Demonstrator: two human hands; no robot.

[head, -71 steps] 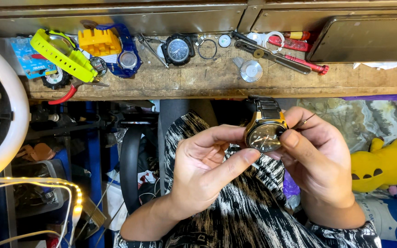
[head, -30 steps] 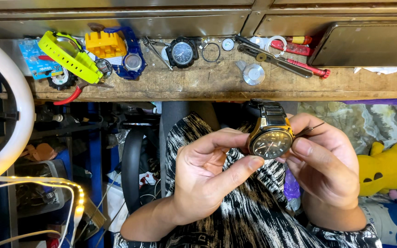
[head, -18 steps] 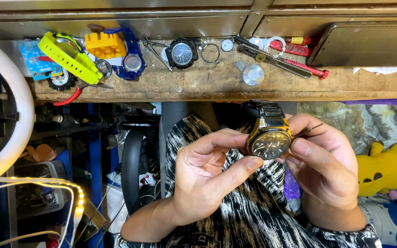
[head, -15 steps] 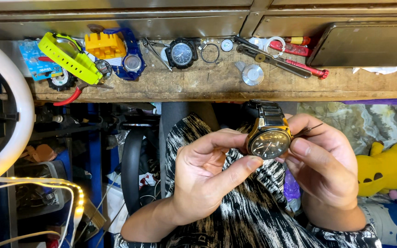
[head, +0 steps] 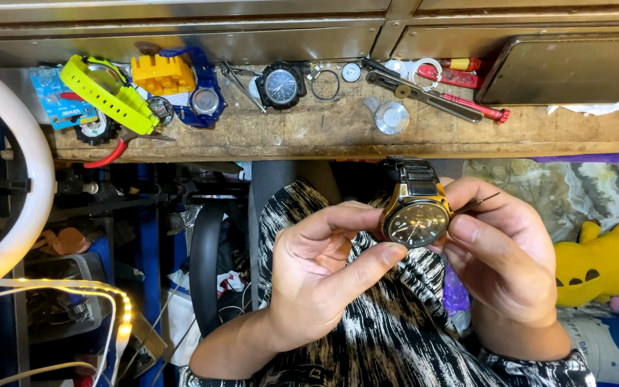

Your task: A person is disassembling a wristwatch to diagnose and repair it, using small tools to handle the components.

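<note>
My left hand: thumb and forefinger closed on the lower left edge of the wristwatch, the other fingers curled loosely into the palm. My right hand: thumb pressed to the right side of the case, fingers wrapped behind it; a thin dark pin-like tool sticks out between those fingers, tip pointing up and right. Whether it touches the watch, I cannot tell.

Watch held between both hands, above my lap, dial toward me. Dark face, gold-toned case, dark metal link band running up toward the bench edge.

Below the hands, black-and-white patterned cloth over my lap.

Above, a worn wooden bench top. On it, left to right: a lime-green watch strap, a yellow block-shaped holder, a blue case-holding tool, a black round-faced watch, a thin metal ring, a round silver case back, a red-handled screwdriver. Red-handled pliers hang at the bench's front edge.

Far left, a white ring light. Far right, a yellow plush toy.
</note>
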